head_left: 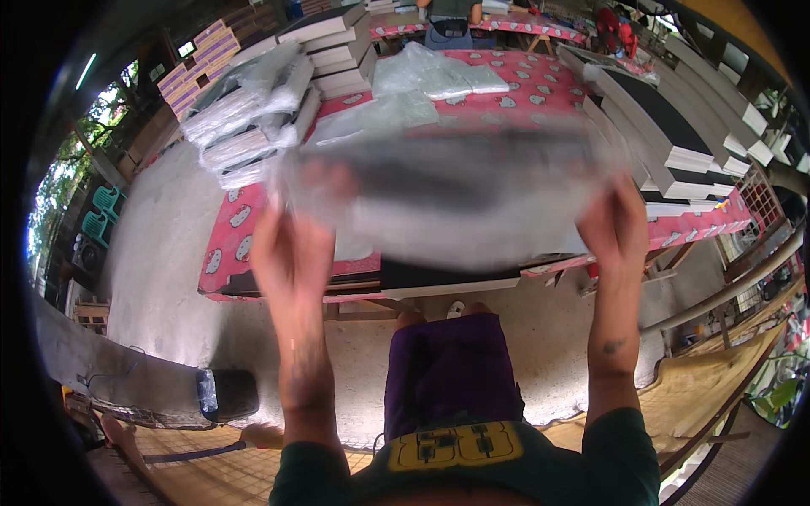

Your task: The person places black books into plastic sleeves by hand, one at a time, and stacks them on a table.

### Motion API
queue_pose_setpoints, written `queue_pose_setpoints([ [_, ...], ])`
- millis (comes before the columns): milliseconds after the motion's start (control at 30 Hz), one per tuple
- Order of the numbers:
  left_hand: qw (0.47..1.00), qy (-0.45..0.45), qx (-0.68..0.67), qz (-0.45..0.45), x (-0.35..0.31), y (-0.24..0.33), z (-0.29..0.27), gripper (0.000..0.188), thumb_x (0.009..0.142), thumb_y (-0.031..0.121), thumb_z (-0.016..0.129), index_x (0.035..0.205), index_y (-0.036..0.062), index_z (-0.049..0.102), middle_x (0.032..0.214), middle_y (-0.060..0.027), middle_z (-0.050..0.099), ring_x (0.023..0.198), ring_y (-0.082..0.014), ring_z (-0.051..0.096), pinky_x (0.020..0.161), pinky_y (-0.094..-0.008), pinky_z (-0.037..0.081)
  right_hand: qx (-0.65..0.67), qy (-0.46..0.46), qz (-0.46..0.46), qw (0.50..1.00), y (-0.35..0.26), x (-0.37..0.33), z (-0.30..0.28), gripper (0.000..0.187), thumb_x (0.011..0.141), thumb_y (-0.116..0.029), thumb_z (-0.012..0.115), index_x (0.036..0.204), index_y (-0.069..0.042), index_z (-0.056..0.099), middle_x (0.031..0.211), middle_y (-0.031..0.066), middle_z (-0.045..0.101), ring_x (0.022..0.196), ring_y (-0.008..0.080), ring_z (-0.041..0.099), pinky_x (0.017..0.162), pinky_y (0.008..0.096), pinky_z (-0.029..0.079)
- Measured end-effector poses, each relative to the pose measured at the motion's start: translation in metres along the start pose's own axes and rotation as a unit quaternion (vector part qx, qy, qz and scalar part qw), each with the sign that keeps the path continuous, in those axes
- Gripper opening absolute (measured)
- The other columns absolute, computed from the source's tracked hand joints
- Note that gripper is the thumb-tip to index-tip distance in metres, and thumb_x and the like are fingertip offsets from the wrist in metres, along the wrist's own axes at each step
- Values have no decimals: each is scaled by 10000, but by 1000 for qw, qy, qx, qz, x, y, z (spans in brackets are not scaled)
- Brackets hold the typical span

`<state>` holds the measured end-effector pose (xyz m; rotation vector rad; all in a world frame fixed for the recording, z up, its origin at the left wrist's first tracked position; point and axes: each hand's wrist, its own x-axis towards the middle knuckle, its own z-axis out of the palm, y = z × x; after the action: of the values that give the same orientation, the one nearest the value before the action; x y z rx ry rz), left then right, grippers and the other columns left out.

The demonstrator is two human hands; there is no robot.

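A clear plastic bag [472, 207], smeared by motion, is stretched between my two hands above the near side of the table. My left hand [294, 253] has its fingers closed on the bag's left end. At the other end my right hand [614, 226] grips the plastic in the same way. Dark shapes show through the bag, but I cannot tell whether they are inside or behind it. Below it, a flat black-topped board with a white edge [447, 278] lies along the table's front edge.
Plastic-wrapped bundles [249, 110] are stacked on the left, beside black-and-white slabs [344, 51]. Loose clear plastic bags [430, 72] lie on the pink patterned table cover [540, 80]. More long black-topped slabs [654, 118] are piled on the right. A person [450, 21] is at the far table.
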<state>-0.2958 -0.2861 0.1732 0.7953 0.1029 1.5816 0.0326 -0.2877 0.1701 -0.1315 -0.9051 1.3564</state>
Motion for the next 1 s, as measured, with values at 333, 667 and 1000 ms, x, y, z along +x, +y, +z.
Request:
queue_pose_setpoints([
  [333, 967, 204, -14, -149, 82, -101, -191, 291, 903, 66, 553, 1191, 32, 538, 1114, -115, 622, 962, -224, 620, 882, -382, 518, 51, 211, 148, 965, 104, 65, -154, 260, 927, -230, 568, 1150, -97, 575, 1109, 70, 633, 1091, 206, 564, 989, 431, 404],
  [667, 858, 15, 511, -52, 87, -107, -163, 278, 895, 218, 643, 1078, 17, 584, 977, -28, 628, 841, -96, 552, 771, -210, 419, -391, 140, -44, 908, 126, 42, -149, 230, 943, -254, 560, 977, -27, 575, 809, -15, 519, 787, 85, 467, 715, 253, 373],
  [1000, 875, -30, 482, -29, 30, -162, -155, 316, 940, 244, 586, 1131, -6, 550, 967, -46, 628, 869, -82, 542, 785, -246, 437, -497, 220, -22, 839, 127, -28, -203, 312, 966, -311, 522, 816, -39, 557, 627, -46, 397, 570, 60, 360, 516, 242, 327],
])
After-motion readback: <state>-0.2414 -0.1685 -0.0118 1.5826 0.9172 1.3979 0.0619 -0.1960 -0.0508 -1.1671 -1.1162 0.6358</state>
